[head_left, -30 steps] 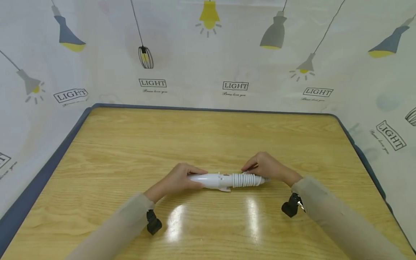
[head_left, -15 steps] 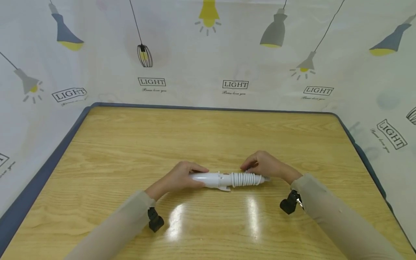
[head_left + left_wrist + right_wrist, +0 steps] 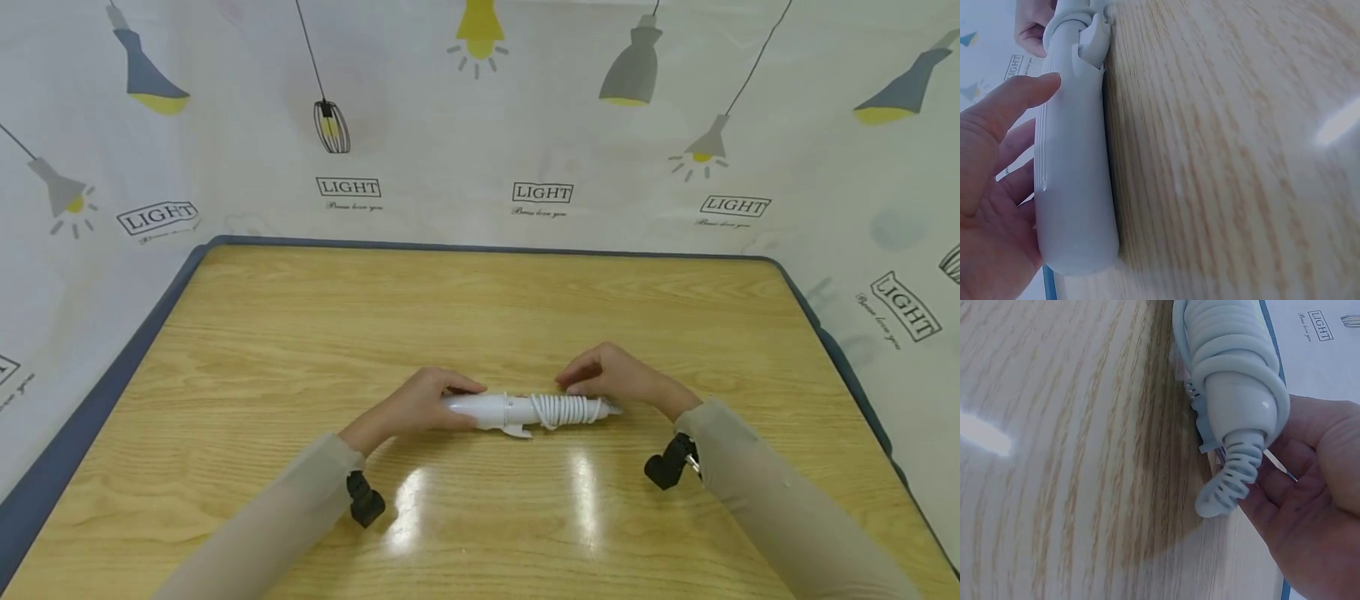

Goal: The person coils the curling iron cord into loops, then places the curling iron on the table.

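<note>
A white curling iron (image 3: 487, 410) lies lengthwise on the wooden table, with a lever (image 3: 1094, 40) at its middle. Its white cord (image 3: 566, 410) is wound in several turns round the handle at the right; the leftmost turn slants loosely. My left hand (image 3: 416, 404) grips the thick left part, thumb on the near side and fingers behind. At the far side of the coils, my right hand (image 3: 618, 377) pinches the cord between thumb and fingers; the pinch itself is mostly hidden in the right wrist view. The ribbed cord sleeve (image 3: 1235, 475) sticks out of the handle's end.
The wooden table (image 3: 375, 317) has a dark blue edge (image 3: 487, 248). Behind it and at both sides hangs a pale sheet (image 3: 435, 150) printed with lamps and "LIGHT" labels. Black wrist cameras (image 3: 365, 500) are worn below both hands.
The leftmost cord turn has gone from neat and upright to slanted and looser. My right hand has lifted slightly; my left hand keeps its grip on the curling iron.
</note>
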Available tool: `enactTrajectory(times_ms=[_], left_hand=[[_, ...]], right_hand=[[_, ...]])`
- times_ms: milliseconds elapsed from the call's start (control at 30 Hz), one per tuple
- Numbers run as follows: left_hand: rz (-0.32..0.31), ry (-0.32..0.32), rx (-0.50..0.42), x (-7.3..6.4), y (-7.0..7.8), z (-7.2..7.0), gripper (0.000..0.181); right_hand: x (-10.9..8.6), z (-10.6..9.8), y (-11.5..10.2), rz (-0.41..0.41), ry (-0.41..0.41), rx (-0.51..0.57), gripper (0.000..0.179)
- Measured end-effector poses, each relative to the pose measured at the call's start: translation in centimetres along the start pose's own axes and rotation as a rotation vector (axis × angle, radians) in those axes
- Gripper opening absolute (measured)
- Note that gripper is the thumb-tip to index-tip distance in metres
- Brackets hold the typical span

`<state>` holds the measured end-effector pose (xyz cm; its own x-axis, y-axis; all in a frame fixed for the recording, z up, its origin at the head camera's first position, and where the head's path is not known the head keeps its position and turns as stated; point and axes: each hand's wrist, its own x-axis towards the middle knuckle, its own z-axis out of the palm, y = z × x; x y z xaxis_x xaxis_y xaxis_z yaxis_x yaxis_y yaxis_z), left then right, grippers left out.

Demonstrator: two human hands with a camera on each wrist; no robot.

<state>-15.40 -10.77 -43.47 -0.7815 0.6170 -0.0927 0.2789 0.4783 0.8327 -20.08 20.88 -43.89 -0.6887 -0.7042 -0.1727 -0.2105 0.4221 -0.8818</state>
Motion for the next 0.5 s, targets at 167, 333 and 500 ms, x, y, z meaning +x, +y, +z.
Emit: enactTrajectory(times_ms=[167, 333, 500], left_hand=[[-0.012, -0.01, 0.007, 0.1, 0.0, -0.2, 0.043], [-0.012, -0.01, -0.016, 0.3, -0.3, -0.6, 0.045], [-0.026, 0.037, -0.037, -0.1, -1.2, -1.5, 0.044]], right_hand=[[0.0, 0.0, -0.1, 0.07, 0.009, 0.018, 0.026], [-0.1, 0.0, -0.2, 0.097, 0.043, 0.004, 0.028], [-0.6, -0.2, 0.0, 0.114, 0.089, 0.015, 0.032]])
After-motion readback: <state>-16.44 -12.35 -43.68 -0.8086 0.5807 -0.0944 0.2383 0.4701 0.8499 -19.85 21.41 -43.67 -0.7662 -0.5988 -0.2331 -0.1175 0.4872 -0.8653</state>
